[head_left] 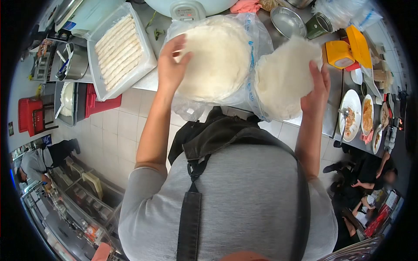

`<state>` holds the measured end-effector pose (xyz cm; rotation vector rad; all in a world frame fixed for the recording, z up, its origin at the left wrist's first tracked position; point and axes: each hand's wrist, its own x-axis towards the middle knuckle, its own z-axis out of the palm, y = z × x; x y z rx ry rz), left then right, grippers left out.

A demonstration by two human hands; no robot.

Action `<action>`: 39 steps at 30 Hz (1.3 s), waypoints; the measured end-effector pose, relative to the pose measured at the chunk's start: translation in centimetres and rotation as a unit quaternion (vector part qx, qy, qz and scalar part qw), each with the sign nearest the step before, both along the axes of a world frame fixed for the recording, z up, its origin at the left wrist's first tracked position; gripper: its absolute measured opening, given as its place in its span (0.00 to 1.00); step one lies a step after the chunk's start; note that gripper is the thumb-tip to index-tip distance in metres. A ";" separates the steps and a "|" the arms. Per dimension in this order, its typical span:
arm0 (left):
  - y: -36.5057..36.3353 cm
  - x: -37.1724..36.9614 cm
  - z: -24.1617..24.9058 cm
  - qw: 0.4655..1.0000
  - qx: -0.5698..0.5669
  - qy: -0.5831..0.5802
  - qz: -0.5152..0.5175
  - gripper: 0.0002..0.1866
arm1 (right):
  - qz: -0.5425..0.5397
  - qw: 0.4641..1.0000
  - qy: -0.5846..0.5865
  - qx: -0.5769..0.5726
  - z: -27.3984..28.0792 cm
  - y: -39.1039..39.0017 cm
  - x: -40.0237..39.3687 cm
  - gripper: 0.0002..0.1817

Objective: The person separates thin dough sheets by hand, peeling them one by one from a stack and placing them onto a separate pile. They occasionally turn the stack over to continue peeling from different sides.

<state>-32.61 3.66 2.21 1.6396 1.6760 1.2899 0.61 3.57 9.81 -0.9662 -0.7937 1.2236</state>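
Observation:
A big stack of thin, round, pale wrappers (213, 58) lies on a clear plastic bag at the counter's front. Over its left edge my left hand (173, 65) is held with fingers and thumb apart, nothing gripped. To the right, a smaller pile of wrappers (274, 93) sits on plastic printed in blue. My right hand (317, 89) pinches the right edge of a wrapper (298, 58), which spreads over that smaller pile with its far edge slightly raised.
On the left, a white tray (150, 61) holds rows of pale rolls. A metal bowl (288, 24), a green can (319, 25) and a yellow box (339, 54) stand at the back right. Plates of food (349, 102) sit farther right. Other people are in the background.

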 end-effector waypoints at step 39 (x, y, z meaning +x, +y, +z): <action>-8.6 4.5 3.3 0.863 -0.135 -0.484 -0.062 0.02 | 0.317 0.896 -0.296 0.098 -3.3 -2.0 -13.2 0.12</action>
